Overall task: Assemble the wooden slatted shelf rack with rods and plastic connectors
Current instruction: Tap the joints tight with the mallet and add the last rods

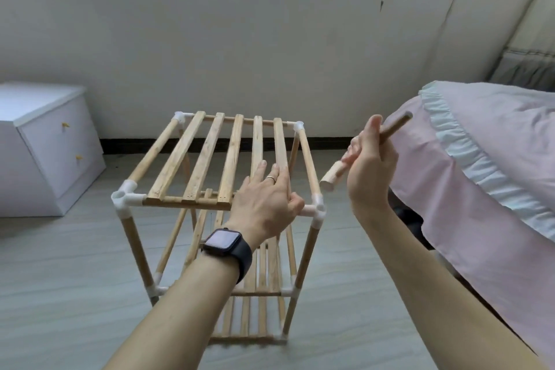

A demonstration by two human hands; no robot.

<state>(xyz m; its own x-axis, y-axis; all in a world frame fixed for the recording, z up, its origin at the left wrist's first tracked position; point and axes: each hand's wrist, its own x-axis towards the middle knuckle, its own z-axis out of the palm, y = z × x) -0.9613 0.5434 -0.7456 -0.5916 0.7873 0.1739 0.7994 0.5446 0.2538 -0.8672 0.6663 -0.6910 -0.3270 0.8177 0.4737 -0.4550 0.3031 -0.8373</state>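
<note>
**Light pine, push-fit sockets: bracing the rack for the next rod**

The rack (207, 156) stands upright on the floor (60, 294) in front of me, between a white drawer cabinet (45, 144) and the bed (480, 189). Two slatted shelves are in place, the top shelf (168, 165) under my palm and a lower shelf (261, 273) near the floor. They are joined by uprights seated in white plastic connectors.

My left hand (264, 204) lies flat on the right-hand slats of the top shelf. Its fingers are straight and the thumb is down by the front rail, so it presses rather than grips. My right hand (371, 168) is closed round a wooden rod (330, 180), held slanting in the air just right of the rack. The rod's pale lower end points toward the near-right connector (318, 209). I cannot tell whether that fist holds one rod or two.

I judge the whole frame to be light and a little wobbly, since it relies on friction in the plastic. The slats look thin enough to flex, so I would bear down close to a corner, over a rail, not mid-slat. The rod should be stiff and light, and its smooth wood may slip. I would hold it near the end going in, keep it in line with the socket, and twist as I push. The near-left connector (124, 197) shows an open socket facing up.
</note>
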